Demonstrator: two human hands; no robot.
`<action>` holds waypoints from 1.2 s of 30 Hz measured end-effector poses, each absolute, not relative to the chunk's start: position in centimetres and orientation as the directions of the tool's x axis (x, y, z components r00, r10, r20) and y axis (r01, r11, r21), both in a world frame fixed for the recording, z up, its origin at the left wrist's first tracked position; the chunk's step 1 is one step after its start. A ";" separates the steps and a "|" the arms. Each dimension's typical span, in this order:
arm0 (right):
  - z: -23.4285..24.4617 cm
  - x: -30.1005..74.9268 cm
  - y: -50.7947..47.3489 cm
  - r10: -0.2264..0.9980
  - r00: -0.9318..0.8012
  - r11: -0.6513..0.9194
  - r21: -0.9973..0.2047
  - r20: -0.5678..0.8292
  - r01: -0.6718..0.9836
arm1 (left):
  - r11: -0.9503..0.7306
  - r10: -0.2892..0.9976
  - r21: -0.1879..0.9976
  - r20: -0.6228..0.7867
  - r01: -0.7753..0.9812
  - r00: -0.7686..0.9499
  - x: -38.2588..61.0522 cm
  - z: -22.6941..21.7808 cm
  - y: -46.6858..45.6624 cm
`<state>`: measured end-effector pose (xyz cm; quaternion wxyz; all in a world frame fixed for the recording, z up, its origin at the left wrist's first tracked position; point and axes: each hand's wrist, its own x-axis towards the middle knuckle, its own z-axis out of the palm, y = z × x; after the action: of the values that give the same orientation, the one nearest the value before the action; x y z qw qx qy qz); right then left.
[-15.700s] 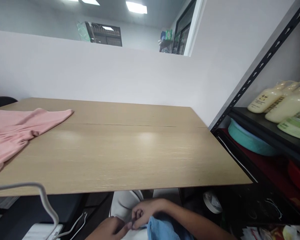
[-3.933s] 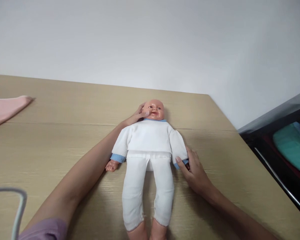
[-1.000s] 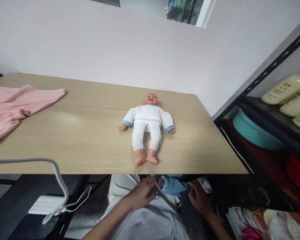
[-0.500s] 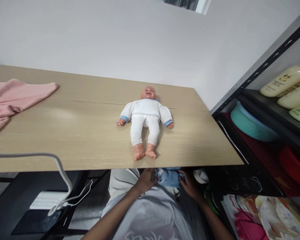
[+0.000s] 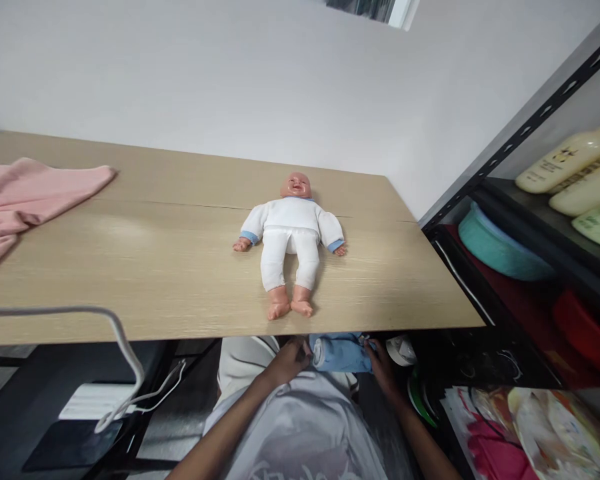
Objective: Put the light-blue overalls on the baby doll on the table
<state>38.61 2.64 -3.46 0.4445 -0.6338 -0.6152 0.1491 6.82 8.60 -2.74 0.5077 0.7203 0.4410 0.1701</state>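
On my lap, just below the table's front edge, lies a folded or rolled blue garment (image 5: 341,355) with a pale patch at its left end. The fingers of my left hand (image 5: 291,360) are curled at that left end and seem to pinch it. My right hand (image 5: 380,365) grips the garment's right end, fingers closed on the cloth. A baby doll (image 5: 292,223) in a white outfit with blue cuffs lies on its back on the table, its bare feet toward me; neither hand touches it.
The wooden table (image 5: 180,267) meets a pale wall. Pink cloth (image 5: 40,193) lies at its left. A white cable (image 5: 125,340) hangs over the front left. At right, a black shelf holds bottles (image 5: 563,163), a teal basin (image 5: 500,247) and a red basin (image 5: 585,333).
The blue garment is spread a little wider to the right, and my right hand has moved right with it. My left hand has shifted slightly left. The doll has not moved.
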 end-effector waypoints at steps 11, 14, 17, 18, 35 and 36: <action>12.0 32.9 1.4 0.723 -0.185 0.628 -0.522 0.665 0.577 | -0.035 0.574 0.890 -0.354 0.455 0.738 -3.1 11.9 6.8; 16.5 31.5 4.4 0.639 -0.201 0.700 -0.453 0.743 0.552 | -0.134 0.535 0.953 -0.160 0.270 0.829 -3.6 18.8 7.0; 20.1 30.5 8.0 0.577 -0.178 0.770 -0.458 0.797 0.445 | -0.307 0.611 0.951 0.181 0.020 0.771 -2.7 23.9 9.1; 21.2 30.2 9.3 0.575 -0.179 0.785 -0.478 0.798 0.394 | -0.376 0.665 0.927 0.268 0.003 0.697 -2.2 25.0 10.3; 33.4 31.1 26.8 0.701 -0.668 0.444 -0.886 0.251 0.133 | -0.502 0.557 0.814 0.562 -0.291 0.612 1.5 33.1 30.5; 33.9 31.5 27.7 0.664 -0.725 0.418 -0.895 0.185 0.154 | -0.511 0.548 0.808 0.569 -0.292 0.614 1.3 33.4 31.0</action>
<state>31.46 27.67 33.92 0.2683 -0.2563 -0.7981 0.4747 1.34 30.99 33.36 0.4869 0.7549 0.0846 0.4312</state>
